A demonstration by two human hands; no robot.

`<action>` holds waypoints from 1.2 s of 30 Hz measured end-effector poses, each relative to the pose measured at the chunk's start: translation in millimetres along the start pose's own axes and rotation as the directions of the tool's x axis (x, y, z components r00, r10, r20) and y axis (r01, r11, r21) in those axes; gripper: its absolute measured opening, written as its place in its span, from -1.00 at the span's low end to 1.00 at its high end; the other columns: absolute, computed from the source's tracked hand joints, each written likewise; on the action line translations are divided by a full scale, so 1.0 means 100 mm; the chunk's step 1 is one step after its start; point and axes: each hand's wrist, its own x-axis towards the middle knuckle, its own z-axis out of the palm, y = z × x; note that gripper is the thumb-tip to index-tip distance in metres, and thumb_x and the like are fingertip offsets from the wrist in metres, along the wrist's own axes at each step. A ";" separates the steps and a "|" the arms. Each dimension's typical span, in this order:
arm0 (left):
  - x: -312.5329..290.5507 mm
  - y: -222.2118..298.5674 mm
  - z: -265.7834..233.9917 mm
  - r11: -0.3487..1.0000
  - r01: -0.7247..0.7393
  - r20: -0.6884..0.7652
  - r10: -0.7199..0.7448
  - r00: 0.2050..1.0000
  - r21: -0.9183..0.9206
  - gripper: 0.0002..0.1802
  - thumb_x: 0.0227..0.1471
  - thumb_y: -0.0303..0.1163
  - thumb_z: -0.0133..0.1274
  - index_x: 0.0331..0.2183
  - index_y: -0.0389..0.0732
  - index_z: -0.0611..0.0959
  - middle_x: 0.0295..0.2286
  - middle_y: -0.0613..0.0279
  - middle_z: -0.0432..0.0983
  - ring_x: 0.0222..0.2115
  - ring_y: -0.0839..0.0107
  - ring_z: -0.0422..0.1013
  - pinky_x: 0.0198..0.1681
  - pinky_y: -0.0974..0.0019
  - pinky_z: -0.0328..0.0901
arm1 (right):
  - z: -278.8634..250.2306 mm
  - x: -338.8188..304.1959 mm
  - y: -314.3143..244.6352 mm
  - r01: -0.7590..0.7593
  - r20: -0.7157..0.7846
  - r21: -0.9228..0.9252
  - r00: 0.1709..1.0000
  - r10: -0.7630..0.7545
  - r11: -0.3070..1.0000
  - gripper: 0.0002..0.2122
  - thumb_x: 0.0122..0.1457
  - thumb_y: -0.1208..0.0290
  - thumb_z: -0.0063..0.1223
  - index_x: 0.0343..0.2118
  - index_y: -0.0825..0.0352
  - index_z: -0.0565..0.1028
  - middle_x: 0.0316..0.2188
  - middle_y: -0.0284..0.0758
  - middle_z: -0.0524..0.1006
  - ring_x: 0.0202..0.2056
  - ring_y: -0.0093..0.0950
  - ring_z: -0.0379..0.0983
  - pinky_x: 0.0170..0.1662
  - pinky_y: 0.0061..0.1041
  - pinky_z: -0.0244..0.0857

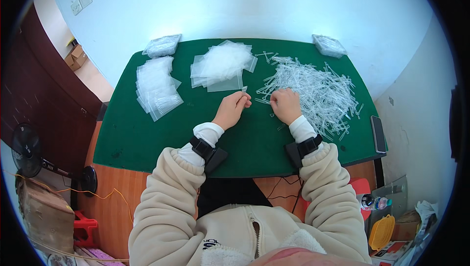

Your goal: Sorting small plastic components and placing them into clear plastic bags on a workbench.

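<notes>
My left hand (231, 109) is closed in a pinch near the middle of the table, with the end of a small clear plastic piece (244, 89) poking out above its fingers. My right hand (286, 105) rests at the left edge of a big loose pile of thin clear plastic sticks (318, 92), some with small looped ends. Its fingers are curled down and together, and whatever they grip is hidden. Beyond my left hand lies a heap of flat clear zip bags (223, 65). Farther left, filled clear bags (159, 87) overlap in a row.
A green cloth covers the table (196, 143). Bundled clear packs sit at its far left (162, 46) and far right (329, 46) corners. A dark phone (378, 134) lies at the right edge. On the floor stand a black fan (29, 151) and a yellow basket (381, 232).
</notes>
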 end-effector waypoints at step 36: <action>0.01 0.02 -0.01 0.908 0.199 0.093 -0.176 0.980 -0.369 -0.74 0.16 -0.32 -0.22 -0.26 -0.30 0.46 -0.42 0.21 0.46 -0.40 0.48 0.42 -0.32 0.46 0.31 | -0.12 0.02 -0.18 -0.284 0.329 0.880 0.943 -0.057 0.380 -0.90 0.10 0.47 -0.08 -0.39 0.37 0.45 -0.58 -0.45 0.44 -0.52 -0.71 0.37 -0.45 -0.71 0.22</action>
